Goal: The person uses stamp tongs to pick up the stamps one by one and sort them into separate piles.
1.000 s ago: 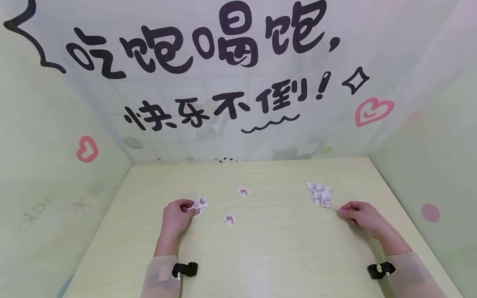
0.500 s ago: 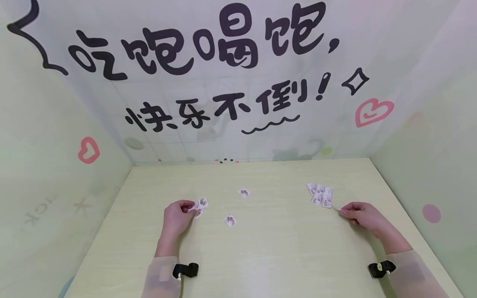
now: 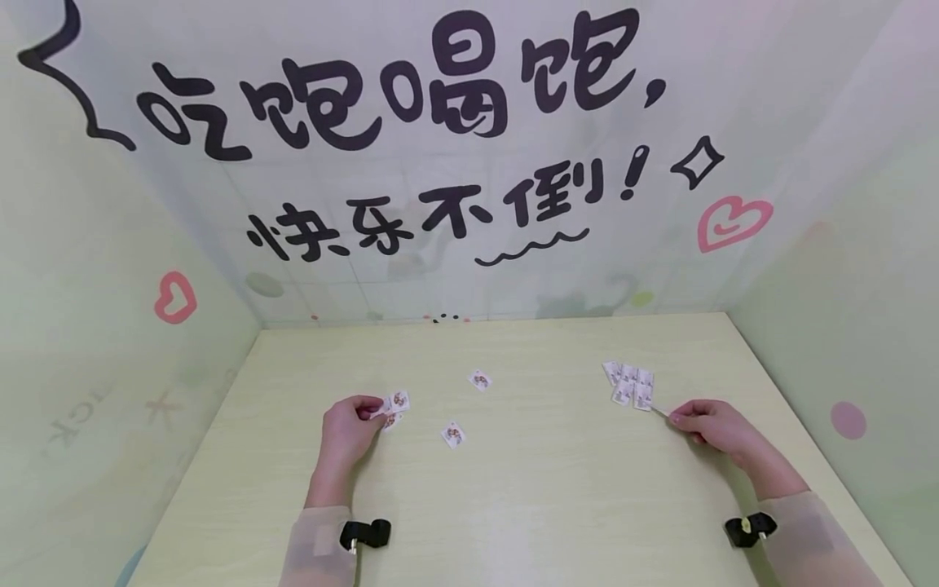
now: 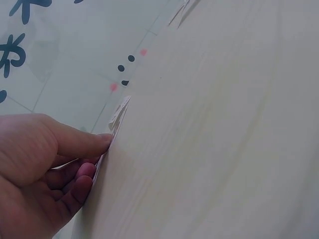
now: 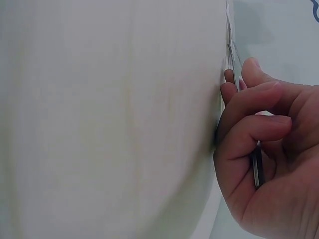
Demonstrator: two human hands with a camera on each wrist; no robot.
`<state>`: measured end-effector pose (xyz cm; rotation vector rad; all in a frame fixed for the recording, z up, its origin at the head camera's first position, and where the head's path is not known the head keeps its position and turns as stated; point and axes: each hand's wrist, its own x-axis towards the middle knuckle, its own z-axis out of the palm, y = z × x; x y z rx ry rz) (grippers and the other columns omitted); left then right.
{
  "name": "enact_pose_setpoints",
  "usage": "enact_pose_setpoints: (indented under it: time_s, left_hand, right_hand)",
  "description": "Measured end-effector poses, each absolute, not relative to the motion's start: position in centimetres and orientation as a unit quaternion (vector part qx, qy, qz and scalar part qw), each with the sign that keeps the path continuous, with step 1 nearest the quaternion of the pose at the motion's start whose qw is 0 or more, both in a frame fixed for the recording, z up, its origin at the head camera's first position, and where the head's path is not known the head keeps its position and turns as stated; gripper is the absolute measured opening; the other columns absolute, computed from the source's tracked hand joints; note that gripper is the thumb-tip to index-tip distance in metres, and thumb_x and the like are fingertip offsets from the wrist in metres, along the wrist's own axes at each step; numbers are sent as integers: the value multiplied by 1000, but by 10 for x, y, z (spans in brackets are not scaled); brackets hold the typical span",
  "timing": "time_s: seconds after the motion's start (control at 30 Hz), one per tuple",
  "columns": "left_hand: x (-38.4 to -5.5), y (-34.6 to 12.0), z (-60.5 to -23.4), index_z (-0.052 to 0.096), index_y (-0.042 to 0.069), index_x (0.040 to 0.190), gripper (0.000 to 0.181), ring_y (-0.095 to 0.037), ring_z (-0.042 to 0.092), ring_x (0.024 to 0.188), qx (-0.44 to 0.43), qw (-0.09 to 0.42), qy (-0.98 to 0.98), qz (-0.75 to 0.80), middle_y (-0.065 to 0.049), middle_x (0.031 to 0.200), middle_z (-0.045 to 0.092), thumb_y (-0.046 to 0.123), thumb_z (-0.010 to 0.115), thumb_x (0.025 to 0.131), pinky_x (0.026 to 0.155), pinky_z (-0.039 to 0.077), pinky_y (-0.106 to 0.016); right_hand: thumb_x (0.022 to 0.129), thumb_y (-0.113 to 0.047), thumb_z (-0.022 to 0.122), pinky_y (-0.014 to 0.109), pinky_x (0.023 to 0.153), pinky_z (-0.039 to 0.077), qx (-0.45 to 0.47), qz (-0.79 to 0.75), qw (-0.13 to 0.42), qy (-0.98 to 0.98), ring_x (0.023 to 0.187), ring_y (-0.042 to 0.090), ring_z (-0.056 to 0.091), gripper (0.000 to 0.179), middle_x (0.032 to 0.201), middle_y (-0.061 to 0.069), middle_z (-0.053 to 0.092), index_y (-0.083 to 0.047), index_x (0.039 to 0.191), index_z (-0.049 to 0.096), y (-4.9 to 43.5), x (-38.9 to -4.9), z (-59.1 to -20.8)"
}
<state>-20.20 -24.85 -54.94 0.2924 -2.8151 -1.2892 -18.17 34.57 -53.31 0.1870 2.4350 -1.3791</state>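
Note:
In the head view my left hand (image 3: 350, 432) pinches the edge of a small white card (image 3: 378, 410) between thumb and fingers. Two printed cards (image 3: 398, 400) lie right beside those fingertips, overlapping in this view. On the right, my right hand (image 3: 707, 424) grips thin metal tweezers (image 3: 659, 412), their tip at the lower right card of a group of several small cards (image 3: 625, 383). The right wrist view shows the tweezers' dark rear end (image 5: 257, 169) inside the curled fingers. Seen edge-on in the left wrist view, the pinched card (image 4: 103, 159) is close to the table.
Two single printed cards, a far one (image 3: 480, 380) and a nearer one (image 3: 453, 434), lie apart on the pale wooden table (image 3: 543, 489). Behind the table stands a wall (image 3: 440, 285) with black lettering, and side walls close in left and right. Black straps (image 3: 365, 534) circle both wrists.
Both hands stay almost where they were. At the tweezers' tip, the lower right card of the right group has shifted slightly. The whole head view has drifted a little.

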Motion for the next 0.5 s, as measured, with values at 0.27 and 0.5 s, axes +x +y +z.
enact_pose_setpoints:
  time_s: [0.27,0.5]
  left_hand:
    - [-201,-248,-549,76,-4,117,26,-26,61,92,95,18,-903,-419,-13,102,72,3,79,92,79,49,-36]
    - [-202,-248,-550,76,-4,117,27,-26,61,91,97,17,-903,-419,-13,102,72,3,79,92,78,49,-35]
  right_hand:
    - [105,-22,69,28,60,41,75,-476,180,857,69,15,51,30,80,-1,56,6,115,68,344,-179,-529]
    - [105,-24,70,27,59,41,77,-471,185,859,68,14,51,33,78,-1,56,7,117,69,345,-175,-528]
